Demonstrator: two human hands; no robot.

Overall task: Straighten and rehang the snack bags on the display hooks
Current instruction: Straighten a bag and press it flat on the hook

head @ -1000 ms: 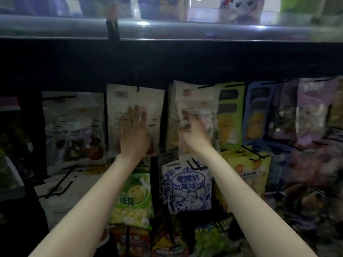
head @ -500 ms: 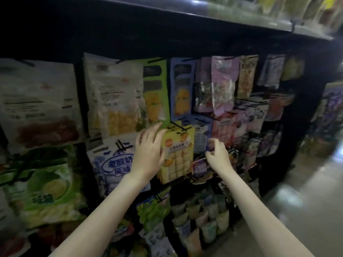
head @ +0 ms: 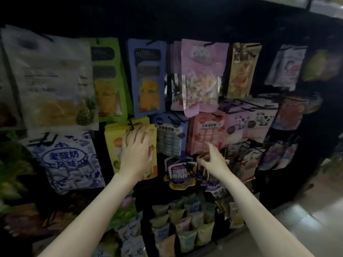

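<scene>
A dark display rack is covered with snack bags on black hooks. My left hand (head: 138, 151) lies flat, fingers spread, on a yellow snack bag (head: 113, 143) in the middle row, just under its hook (head: 131, 125). My right hand (head: 213, 160) reaches to the small brown packets (head: 202, 157) below a pink bag (head: 204, 134); its fingertips pinch at a packet's top edge, though the grip is blurred. A small purple pouch (head: 181, 173) hangs between my two hands. A pink-lilac bag (head: 202, 76) in the top row hangs tilted.
A large white pineapple bag (head: 53, 80), a green bag (head: 107, 80) and a blue bag (head: 148, 76) fill the top row at left. A blue-and-white bag (head: 65, 162) hangs at lower left. Several small pouches (head: 183, 225) stand in a bin below. Tiled floor (head: 315, 210) shows at right.
The view has swung right and come closer along the rack. My left hand moved from the white top-row bags to the yellow bag; my right hand dropped to the small packets below the pink bag.
</scene>
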